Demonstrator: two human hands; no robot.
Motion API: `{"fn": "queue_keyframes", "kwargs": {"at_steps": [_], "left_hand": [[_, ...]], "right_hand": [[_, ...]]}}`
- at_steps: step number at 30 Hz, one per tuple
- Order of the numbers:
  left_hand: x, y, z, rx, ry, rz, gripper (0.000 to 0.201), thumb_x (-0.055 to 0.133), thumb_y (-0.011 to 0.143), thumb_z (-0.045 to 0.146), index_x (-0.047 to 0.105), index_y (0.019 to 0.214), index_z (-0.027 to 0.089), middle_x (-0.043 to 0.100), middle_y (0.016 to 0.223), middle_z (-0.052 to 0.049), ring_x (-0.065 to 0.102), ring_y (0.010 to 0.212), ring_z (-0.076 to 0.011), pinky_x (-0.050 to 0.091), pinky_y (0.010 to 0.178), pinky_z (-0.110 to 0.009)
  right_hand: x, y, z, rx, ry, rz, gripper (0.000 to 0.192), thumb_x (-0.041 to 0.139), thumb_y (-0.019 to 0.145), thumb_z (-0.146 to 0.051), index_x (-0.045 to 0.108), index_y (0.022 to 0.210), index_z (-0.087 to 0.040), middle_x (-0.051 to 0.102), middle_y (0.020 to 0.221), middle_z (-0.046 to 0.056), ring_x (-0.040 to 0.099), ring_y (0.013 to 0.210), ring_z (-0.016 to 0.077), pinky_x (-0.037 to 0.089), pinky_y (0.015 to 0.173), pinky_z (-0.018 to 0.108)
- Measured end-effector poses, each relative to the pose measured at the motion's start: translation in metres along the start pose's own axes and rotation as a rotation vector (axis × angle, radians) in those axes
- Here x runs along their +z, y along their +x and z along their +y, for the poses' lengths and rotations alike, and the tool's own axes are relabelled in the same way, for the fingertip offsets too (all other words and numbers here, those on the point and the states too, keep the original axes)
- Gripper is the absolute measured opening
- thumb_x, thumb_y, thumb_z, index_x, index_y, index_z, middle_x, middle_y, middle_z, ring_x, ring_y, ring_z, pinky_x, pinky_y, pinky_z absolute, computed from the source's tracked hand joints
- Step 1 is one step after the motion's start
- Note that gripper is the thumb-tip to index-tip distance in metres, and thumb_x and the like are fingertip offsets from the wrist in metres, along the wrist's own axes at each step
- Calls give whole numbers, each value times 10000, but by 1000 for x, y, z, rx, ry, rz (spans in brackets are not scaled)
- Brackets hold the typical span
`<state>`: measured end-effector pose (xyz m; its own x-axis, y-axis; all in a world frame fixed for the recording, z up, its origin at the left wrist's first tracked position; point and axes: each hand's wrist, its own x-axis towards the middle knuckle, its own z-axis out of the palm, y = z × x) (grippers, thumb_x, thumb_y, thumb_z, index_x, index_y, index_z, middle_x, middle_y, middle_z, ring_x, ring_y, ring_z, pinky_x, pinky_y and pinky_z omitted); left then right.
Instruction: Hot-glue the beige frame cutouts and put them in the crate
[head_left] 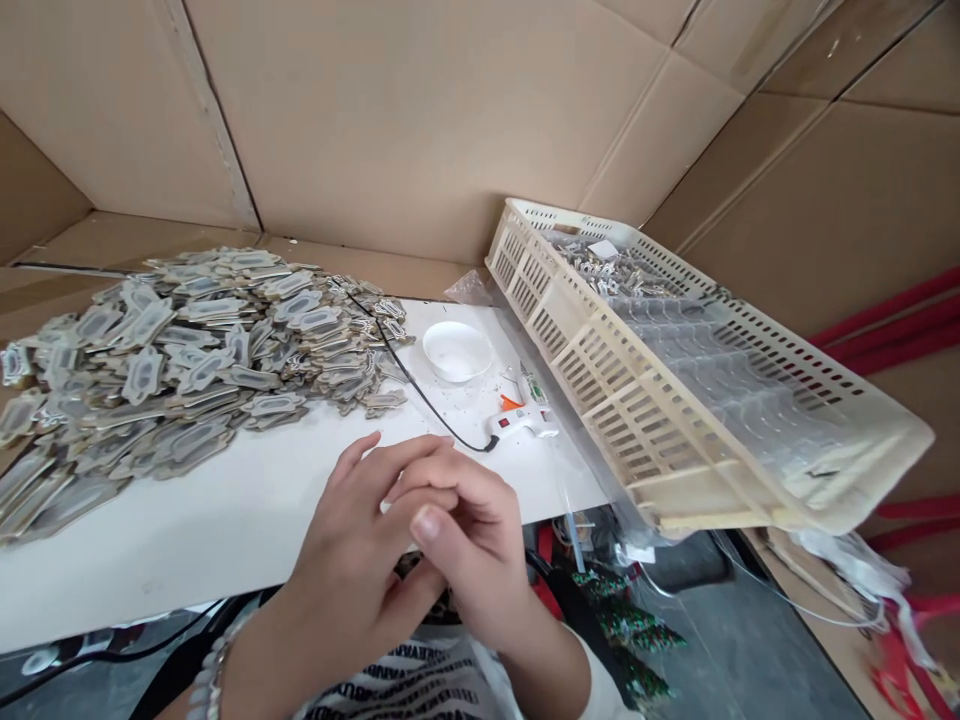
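Observation:
My left hand (352, 545) and my right hand (480, 530) touch each other in front of my body, above the near edge of the white table (247, 500). The left fingers are spread and mostly stretched out, lying against the right hand. Curled right fingers close around part of the left hand, the right thumb pointing up and left. No object shows in either hand; the space between the palms is partly hidden. Just beyond them lies a white glue gun (525, 422) with an orange stand and a black cord.
A big pile of flat, grey, plaque-shaped pieces (202, 340) covers the table's left. Behind the glue gun stands a white bowl (457, 352). A cream plastic crate (592, 370) on the right holds small metallic pieces and clear plastic trays. Cardboard walls (420, 120) enclose the table.

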<state>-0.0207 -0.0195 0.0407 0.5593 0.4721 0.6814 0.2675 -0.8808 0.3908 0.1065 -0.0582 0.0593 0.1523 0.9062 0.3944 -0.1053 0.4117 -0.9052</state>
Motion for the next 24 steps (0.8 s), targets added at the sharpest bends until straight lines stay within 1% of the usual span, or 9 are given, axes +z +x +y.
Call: {"fn": "queue_keyframes", "kwargs": {"at_steps": [4,9,12,15,17,20,22,23,24], "left_hand": [[8,12,0,-47,-69,-25,284,500,885,121,593,1126,240,684,1242,-62,614,1199,-242,426,1111,-447],[16,26,1,-51,-139,-55,279,510,858,116,610,1092,230,681,1226,-82,607,1209,-274,505,1035,-472],[20,33,2,-40,-203,-36,295,513,841,114,615,1089,236,683,1202,-85,617,1184,-282,550,945,-450],[22,39,2,-64,-284,-65,345,524,841,131,619,1149,253,675,1206,-78,622,1165,-272,578,890,-410],[19,41,0,-68,-319,-124,334,554,872,200,621,1193,266,662,1240,-72,601,1211,-267,587,917,-390],[12,31,-13,-59,-325,-149,144,585,923,335,669,1028,284,642,1289,-51,588,1237,-254,578,978,-370],[9,14,-27,-102,-267,-122,172,540,937,282,642,798,289,668,1252,-3,642,1135,-234,509,1100,-402],[8,3,-36,-106,-234,-115,197,515,926,230,640,793,304,696,1194,22,672,1047,-228,463,1158,-427],[9,-9,-46,-176,-200,-99,213,493,913,223,644,801,324,717,1140,37,684,1001,-244,457,1166,-466]], "right_hand": [[-9,5,2,93,197,-18,244,603,1000,-411,810,950,-293,754,847,-6,692,796,146,581,835,282],[-17,9,-2,160,248,10,244,596,1002,-409,819,988,-311,779,911,11,740,919,187,605,880,326],[-20,10,-3,149,214,59,248,609,989,-423,821,968,-296,776,892,20,748,886,188,621,823,305],[-26,11,-3,169,136,76,297,598,987,-484,823,969,-291,774,856,16,711,693,156,617,686,275],[-36,11,-5,185,41,23,306,569,1006,-483,820,1016,-310,785,880,9,687,648,141,605,657,265],[-61,9,-22,126,-257,-97,275,541,1038,-378,776,1175,-336,798,972,13,731,875,173,598,824,300],[-84,5,-42,39,-553,-148,318,641,984,-335,717,1293,-335,779,1101,43,721,1004,210,585,893,339],[-97,3,-55,6,-699,-162,363,696,946,-317,708,1308,-343,774,1105,52,721,1008,224,593,870,342],[-110,2,-68,-56,-816,-143,368,721,922,-311,722,1287,-354,778,1099,61,728,995,240,601,856,358]]}}
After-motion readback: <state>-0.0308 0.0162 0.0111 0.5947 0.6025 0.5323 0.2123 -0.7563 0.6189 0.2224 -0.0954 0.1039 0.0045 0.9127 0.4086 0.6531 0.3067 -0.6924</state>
